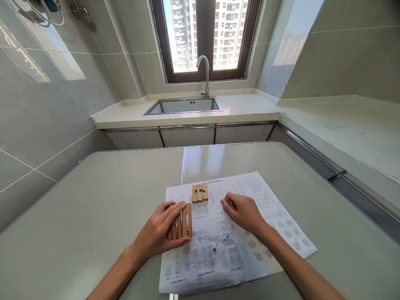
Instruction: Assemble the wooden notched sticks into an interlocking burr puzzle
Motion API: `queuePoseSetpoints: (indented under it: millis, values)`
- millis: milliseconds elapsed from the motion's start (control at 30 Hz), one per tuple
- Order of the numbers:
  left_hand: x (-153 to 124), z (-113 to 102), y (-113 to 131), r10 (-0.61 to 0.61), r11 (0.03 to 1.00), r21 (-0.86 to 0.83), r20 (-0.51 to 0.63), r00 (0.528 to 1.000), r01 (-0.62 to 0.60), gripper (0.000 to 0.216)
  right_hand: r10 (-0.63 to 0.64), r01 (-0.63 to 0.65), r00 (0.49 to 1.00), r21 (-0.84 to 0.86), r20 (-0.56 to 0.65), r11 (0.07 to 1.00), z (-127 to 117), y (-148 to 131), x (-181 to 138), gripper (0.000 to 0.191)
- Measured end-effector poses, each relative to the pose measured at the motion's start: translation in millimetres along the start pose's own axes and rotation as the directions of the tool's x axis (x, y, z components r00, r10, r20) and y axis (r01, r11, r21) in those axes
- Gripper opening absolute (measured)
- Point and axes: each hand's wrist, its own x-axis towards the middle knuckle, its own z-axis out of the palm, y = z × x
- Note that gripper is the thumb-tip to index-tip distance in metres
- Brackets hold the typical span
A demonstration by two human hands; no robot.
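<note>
The left hand (159, 231) lay at the near left of a white printed paper sheet (237, 250). Its fingers (173, 208) stretched flat across a pair of pale wooden slotted blocks (186, 219), which lay side by side and touching at the sheet's left edge. The right block of the pair showed a black "2" at its near end (the other block's digit sat close to the thumb and was hard to read). The thumb pressed against the near end of the left block. Whether the hand truly gripped the block or only rested on it could not be told.

The right hand (245, 211) rested on the sheet to the right of the pair. Its fingers were loosely curled, tips down on the paper, holding nothing. Just to the far left of those fingertips, and apart from them, sat a cluster of three pale wooden notched blocks (200, 193), pushed together near the sheet's far edge.

The sheet lay on a smooth grey table (93, 200). Well beyond it, a steel sink (184, 105) with a curved chrome tap (204, 75) sat in a white counter (243, 109) below a dark-framed window (206, 37).
</note>
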Motion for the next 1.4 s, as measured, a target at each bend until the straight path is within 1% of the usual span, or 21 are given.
queuePoseSetpoints:
  millis: [67,100,167,233,300,367,400,500,600,667,767,833,900,967,1033,1067,1100,1167,1200,1267,1400]
  values:
    - [6,1,14,0.035,0.999,-0.014,-0.011,0.999,-0.035,0.098,0.046,-0.051,0.998,0.186,0.031,0.981,-5,-4,1,0.04]
    - [11,3,21,0.057,0.998,-0.027,-0.021,0.998,-0.058,0.101,0.074,-0.095,0.994,0.316,0.077,0.944,-9,-7,2,0.04]
    - [24,7,34,0.096,0.994,-0.056,-0.042,0.995,-0.098,0.102,0.087,-0.226,0.961,0.563,0.264,0.795,-14,-11,3,0.038]
    - [42,12,47,0.127,0.987,-0.089,-0.06,0.99,-0.132,0.101,-0.001,-0.336,0.904,0.713,0.427,0.615,-17,-14,3,0.042]
    - [62,17,57,0.161,0.979,-0.114,-0.096,0.982,-0.172,0.102,-0.116,-0.403,0.855,0.788,0.506,0.465,-16,-15,1,0.05]
    - [82,24,64,0.188,0.971,-0.125,-0.124,0.974,-0.203,0.099,-0.177,-0.445,0.835,0.829,0.521,0.34,-13,-14,-2,0.054]
    - [92,27,67,0.208,0.966,-0.126,-0.132,0.969,-0.224,0.097,-0.175,-0.464,0.837,0.841,0.519,0.278,-12,-13,-3,0.055]
    - [118,38,71,0.249,0.955,-0.123,-0.153,0.956,-0.269,0.094,-0.077,-0.503,0.856,0.858,0.511,0.103,-8,-11,-6,0.048]
    - [138,46,72,0.22,0.962,-0.14,-0.116,0.968,-0.236,0.094,0.031,-0.489,0.872,0.872,0.489,-0.009,-10,-9,-4,0.036]
    - [146,49,71,0.202,0.959,-0.181,-0.103,0.974,-0.218,0.093,0.07,-0.478,0.874,0.877,0.48,-0.041,-13,-10,0,0.031]
    - [150,51,71,0.156,0.955,-0.229,-0.145,0.977,-0.186,0.089,0.084,-0.465,0.878,0.881,0.471,-0.087,-17,-12,4,0.028]
    - [147,54,73,0.08,0.961,-0.248,-0.186,0.979,-0.125,0.084,0.074,-0.449,0.884,0.882,0.462,-0.141,-17,-13,6,0.03]
    - [139,58,76,-0.053,0.96,-0.281,-0.223,0.973,-0.012,0.073,0.049,-0.43,0.893,0.88,0.447,-0.201,-18,-13,7,0.033]
    - [129,64,80,-0.236,0.933,-0.333,-0.288,0.928,0.134,0.055,0.024,-0.415,0.902,0.879,0.432,-0.236,-18,-13,8,0.033]
    - [119,69,84,-0.394,0.881,-0.401,-0.328,0.858,0.251,0.04,0.009,-0.407,0.906,0.879,0.423,-0.25,-19,-14,9,0.032]
    - [116,70,85,-0.463,0.842,-0.447,-0.313,0.829,0.301,0.032,0.008,-0.403,0.908,0.879,0.419,-0.253,-19,-14,10,0.031]
    - [113,71,85,-0.528,0.79,-0.501,-0.26,0.808,0.355,0.029,0.009,-0.396,0.911,0.883,0.411,-0.253,-19,-14,10,0.031]
    - [109,68,86,-0.605,0.687,-0.574,-0.112,0.789,0.445,0.033,0.015,-0.375,0.921,0.894,0.39,-0.244,-19,-14,9,0.031]
    - [109,66,86,-0.611,0.657,-0.585,-0.043,0.791,0.476,0.036,0.015,-0.369,0.924,0.9,0.383,-0.232,-18,-15,9,0.032]
    - [109,62,85,-0.6,0.634,-0.579,0.05,0.798,0.513,0.04,0.015,-0.361,0.928,0.911,0.372,-0.199,-16,-15,8,0.033]
    - [108,60,83,-0.585,0.596,-0.592,0.142,0.798,0.542,0.047,0.031,-0.339,0.937,0.928,0.347,-0.153,-14,-17,8,0.033]
